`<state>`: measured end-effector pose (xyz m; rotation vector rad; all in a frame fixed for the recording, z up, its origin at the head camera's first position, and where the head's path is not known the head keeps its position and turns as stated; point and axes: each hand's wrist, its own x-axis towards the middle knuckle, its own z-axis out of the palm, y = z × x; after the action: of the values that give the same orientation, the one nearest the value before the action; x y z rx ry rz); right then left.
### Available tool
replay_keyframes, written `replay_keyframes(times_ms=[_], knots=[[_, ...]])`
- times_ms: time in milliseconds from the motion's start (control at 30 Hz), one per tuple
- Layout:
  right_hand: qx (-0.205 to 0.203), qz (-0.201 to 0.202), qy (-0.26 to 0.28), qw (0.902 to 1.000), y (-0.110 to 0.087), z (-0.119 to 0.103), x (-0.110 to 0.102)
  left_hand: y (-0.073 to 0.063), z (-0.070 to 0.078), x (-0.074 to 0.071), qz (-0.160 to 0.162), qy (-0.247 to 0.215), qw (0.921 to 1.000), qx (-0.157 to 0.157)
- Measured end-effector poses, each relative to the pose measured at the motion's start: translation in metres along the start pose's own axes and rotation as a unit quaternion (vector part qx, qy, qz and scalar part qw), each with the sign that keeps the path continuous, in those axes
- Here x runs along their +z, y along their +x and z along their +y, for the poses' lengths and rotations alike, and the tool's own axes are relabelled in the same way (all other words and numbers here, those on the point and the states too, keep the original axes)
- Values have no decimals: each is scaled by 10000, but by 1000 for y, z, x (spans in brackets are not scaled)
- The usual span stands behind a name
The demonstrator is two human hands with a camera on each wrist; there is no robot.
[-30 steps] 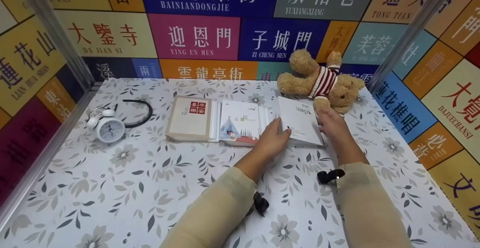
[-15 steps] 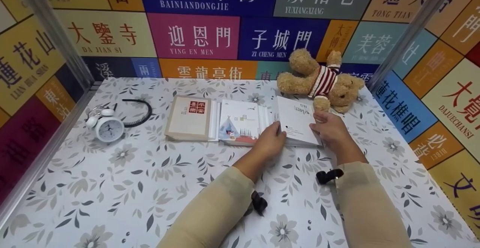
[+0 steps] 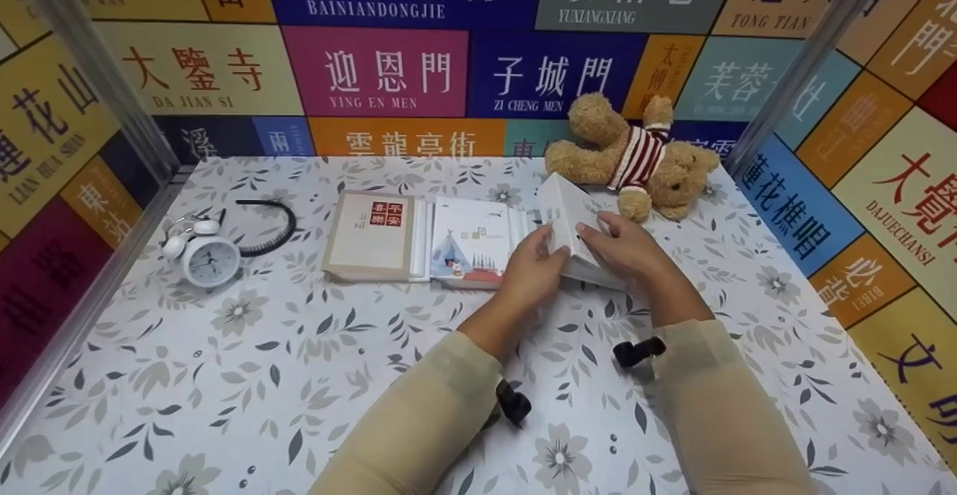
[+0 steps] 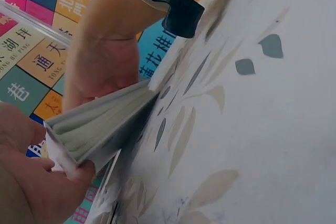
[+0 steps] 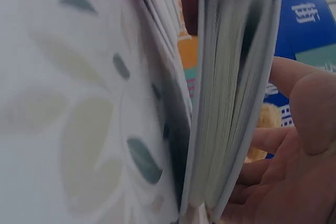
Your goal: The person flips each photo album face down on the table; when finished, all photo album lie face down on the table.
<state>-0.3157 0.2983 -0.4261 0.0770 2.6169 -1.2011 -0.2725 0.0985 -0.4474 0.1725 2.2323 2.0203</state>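
Observation:
A thick white book (image 3: 567,209) stands tilted on the floral tabletop, its spine to the left. My left hand (image 3: 529,269) pinches the spine side. In the left wrist view the thumb of my left hand (image 4: 39,177) is at the lower corner. My right hand (image 3: 634,247) rests its fingers against the cover from the right. Page edges of the book (image 5: 226,93) show between both covers in the right wrist view, where my right hand (image 5: 302,140) touches one cover with fingers fairly straight. Left of it lies a book with a tent picture (image 3: 472,244), then a beige book (image 3: 368,237).
A teddy bear (image 3: 639,155) in a striped sweater lies behind the tilted book. At the left are a white alarm clock (image 3: 211,262) and a black headband (image 3: 288,229). Panels with large characters (image 3: 377,70) wall the table (image 3: 299,375) at the back and sides.
My right hand has slid left from the book's right edge onto its cover. The book has tipped up more steeply, so its spine shows. My left hand stays at the spine side.

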Motion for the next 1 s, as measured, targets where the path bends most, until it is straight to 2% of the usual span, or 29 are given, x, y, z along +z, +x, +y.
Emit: replay_keyframes(times_ms=[100, 200, 333, 467, 567, 767, 1000], knots=[[-52, -15, 64, 10000, -3, -11, 3, 5, 0, -3, -63, -490, 9987, -102], [-100, -7, 335, 9994, -8, -21, 5, 8, 2, -4, -157, -1244, 9920, -152], [-392, -15, 1154, 9925, -13, -29, 10, 7, 9, -5, 86, -1737, 9848, -39], [-635, -106, 2172, 9740, -16, -32, 14, 2, 14, -5, 336, -1741, 9842, 17], [-687, -122, 2485, 9661, -17, -31, 15, 0, 16, -5, 320, -1647, 9858, 0], [-744, -48, 2395, 9680, -18, -27, 15, -3, 16, -4, 185, -1481, 9888, -29], [-945, 37, 2611, 9607, -17, -26, 12, 0, 16, -7, -261, -914, 9940, 535]])
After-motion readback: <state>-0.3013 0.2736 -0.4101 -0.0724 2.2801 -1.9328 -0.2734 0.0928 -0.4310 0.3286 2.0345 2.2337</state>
